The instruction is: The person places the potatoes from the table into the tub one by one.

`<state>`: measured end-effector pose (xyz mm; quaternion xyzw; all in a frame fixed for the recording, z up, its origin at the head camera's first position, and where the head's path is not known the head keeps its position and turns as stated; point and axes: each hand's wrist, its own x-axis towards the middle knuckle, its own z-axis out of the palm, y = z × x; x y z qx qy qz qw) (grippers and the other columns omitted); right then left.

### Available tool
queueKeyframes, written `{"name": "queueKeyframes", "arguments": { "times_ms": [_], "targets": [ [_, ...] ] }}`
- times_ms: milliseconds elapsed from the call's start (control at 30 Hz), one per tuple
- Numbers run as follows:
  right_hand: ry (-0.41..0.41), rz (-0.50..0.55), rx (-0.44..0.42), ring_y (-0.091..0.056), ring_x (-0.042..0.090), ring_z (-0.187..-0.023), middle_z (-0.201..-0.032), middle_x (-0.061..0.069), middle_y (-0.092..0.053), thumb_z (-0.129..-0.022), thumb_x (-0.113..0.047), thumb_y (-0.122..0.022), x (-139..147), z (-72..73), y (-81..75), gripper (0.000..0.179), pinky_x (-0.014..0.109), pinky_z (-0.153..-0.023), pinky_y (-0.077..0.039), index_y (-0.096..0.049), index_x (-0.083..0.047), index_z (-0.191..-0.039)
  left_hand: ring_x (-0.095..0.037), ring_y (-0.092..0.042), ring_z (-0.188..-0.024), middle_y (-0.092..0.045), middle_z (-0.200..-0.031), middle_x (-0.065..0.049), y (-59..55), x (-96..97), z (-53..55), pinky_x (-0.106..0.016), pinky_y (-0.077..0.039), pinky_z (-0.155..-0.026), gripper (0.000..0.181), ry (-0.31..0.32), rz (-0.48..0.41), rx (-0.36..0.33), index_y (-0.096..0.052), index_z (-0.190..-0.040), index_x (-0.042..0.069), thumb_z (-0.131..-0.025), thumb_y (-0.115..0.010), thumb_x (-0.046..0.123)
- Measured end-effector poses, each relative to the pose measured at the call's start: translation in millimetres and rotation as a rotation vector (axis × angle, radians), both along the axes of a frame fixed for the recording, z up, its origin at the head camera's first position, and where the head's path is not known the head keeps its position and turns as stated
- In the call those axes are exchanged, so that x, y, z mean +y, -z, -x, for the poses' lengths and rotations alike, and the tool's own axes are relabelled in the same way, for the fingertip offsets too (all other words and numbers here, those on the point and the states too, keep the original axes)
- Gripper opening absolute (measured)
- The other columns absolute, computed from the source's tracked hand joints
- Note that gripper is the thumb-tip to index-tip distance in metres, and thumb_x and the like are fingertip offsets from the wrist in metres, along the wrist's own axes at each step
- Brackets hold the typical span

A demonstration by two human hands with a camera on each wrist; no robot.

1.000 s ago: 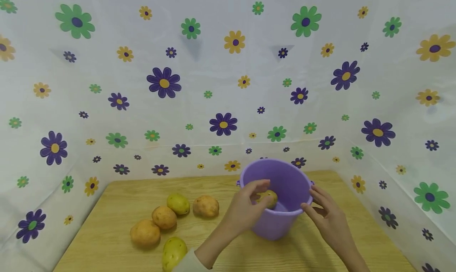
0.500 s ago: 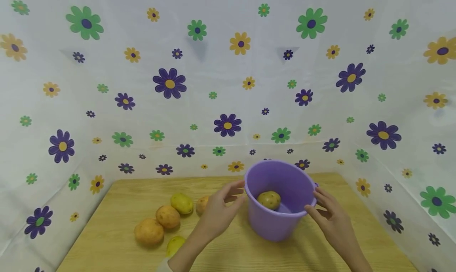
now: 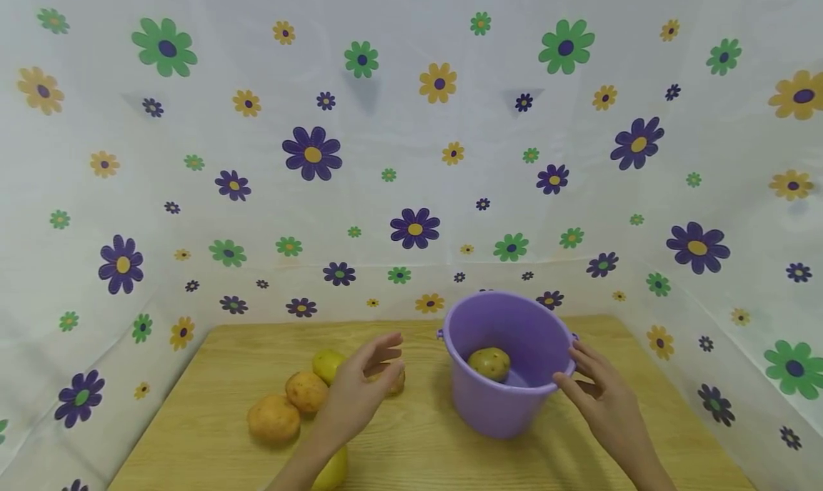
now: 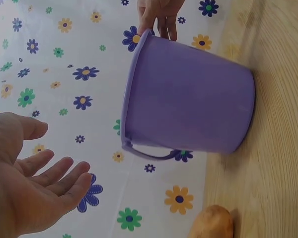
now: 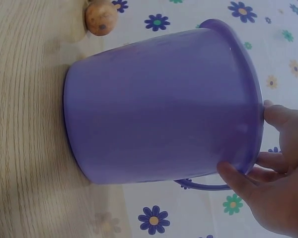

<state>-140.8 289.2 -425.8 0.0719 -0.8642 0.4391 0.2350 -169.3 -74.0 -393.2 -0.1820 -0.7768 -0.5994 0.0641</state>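
Note:
A purple bucket (image 3: 498,409) stands upright on the wooden table, with one potato (image 3: 489,364) showing inside it. At its right side my right hand (image 3: 607,402) holds the rim, thumb and fingertips against the edge; the right wrist view shows these fingertips (image 5: 233,174) on the bucket wall. My left hand (image 3: 356,398) is in the air left of the bucket, palm turned toward it, fingers loosely bent and holding nothing. Beneath and beside it lie several potatoes: brown ones (image 3: 273,418), a greenish one (image 3: 328,364), and two partly hidden by the hand and forearm.
A white sheet with printed flowers (image 3: 414,228) encloses the table (image 3: 411,448) at the back and both sides. The bucket's handle (image 4: 156,154) hangs down along its side.
My left hand has let go of the potato inside the bucket, come out over the rim and moved left above the loose potatoes. My right hand stays at the rim.

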Motion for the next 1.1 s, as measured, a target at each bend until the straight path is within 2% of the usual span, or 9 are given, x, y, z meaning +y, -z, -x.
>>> {"name": "queueKeyframes", "arguments": {
  "times_ms": [133,200,333,667,833,933,1100],
  "targets": [
    [-0.006,0.0,0.011,-0.061,-0.004,-0.111,-0.151,0.026,-0.048,-0.097,-0.012,-0.074,0,-0.5,0.9,0.052,0.011,-0.081,-0.055,-0.056,0.013,-0.139,-0.028,-0.063,-0.122,-0.066,-0.135,-0.005,1.3,-14.1,-3.3,-0.032,-0.052,-0.103,0.042,-0.032,-0.004,-0.027,-0.061,-0.141,0.01,-0.1,-0.069,0.012],
    [-0.008,0.005,0.016,-0.056,-0.012,-0.11,-0.15,0.026,-0.048,-0.097,-0.011,-0.074,1,-0.4,1.2,0.051,0.011,-0.081,-0.055,-0.056,0.013,-0.138,-0.028,-0.063,-0.123,-0.066,-0.135,-0.005,1.5,-21.0,-4.8,-0.033,-0.052,-0.103,0.042,-0.047,0.0,-0.038,-0.06,-0.142,0.01,-0.101,-0.068,0.012],
    [-0.015,0.018,0.016,-0.05,-0.019,-0.109,-0.151,0.026,-0.047,-0.097,-0.01,-0.074,1,0.3,1.8,0.051,0.011,-0.08,-0.055,-0.056,0.014,-0.138,-0.028,-0.062,-0.123,-0.065,-0.137,-0.006,3.0,-35.5,-8.3,-0.033,-0.053,-0.103,0.041,-0.082,0.006,-0.047,-0.06,-0.142,0.009,-0.101,-0.067,0.011],
    [-0.022,0.017,0.009,-0.05,-0.019,-0.11,-0.151,0.026,-0.047,-0.098,-0.013,-0.073,-1,0.9,1.5,0.052,0.011,-0.081,-0.055,-0.055,0.014,-0.139,-0.026,-0.066,-0.118,-0.068,-0.133,-0.009,11.7,-66.0,-17.6,-0.026,-0.053,-0.099,0.042,-0.185,0.03,-0.057,-0.061,-0.141,0.006,-0.099,-0.069,0.006],
    [-0.038,0.025,0.016,-0.05,-0.018,-0.112,-0.151,0.027,-0.046,-0.099,-0.012,-0.073,-1,1.1,2.0,0.051,0.013,-0.082,-0.055,-0.054,0.014,-0.139,-0.028,-0.064,-0.122,-0.064,-0.139,-0.012,16.3,-78.5,-22.9,-0.022,-0.053,-0.098,0.042,-0.221,0.049,-0.113,-0.059,-0.142,0.004,-0.101,-0.067,0.008],
    [-0.033,0.024,0.009,-0.052,-0.017,-0.111,-0.151,0.026,-0.047,-0.099,-0.013,-0.073,-1,1.0,2.7,0.052,0.013,-0.081,-0.056,-0.054,0.014,-0.139,-0.026,-0.063,-0.124,-0.063,-0.141,-0.01,18.7,-87.0,-26.8,-0.021,-0.052,-0.097,0.042,-0.257,0.076,-0.168,-0.058,-0.144,0.008,-0.102,-0.066,0.012],
    [-0.03,0.026,0.007,-0.051,-0.018,-0.111,-0.152,0.025,-0.046,-0.099,-0.014,-0.072,0,0.1,3.0,0.052,0.013,-0.082,-0.055,-0.054,0.014,-0.139,-0.026,-0.061,-0.126,-0.06,-0.145,-0.009,21.3,-97.7,-30.3,-0.031,-0.052,-0.103,0.046,-0.286,0.121,-0.213,-0.056,-0.147,0.011,-0.104,-0.066,0.022]
  ]
}}
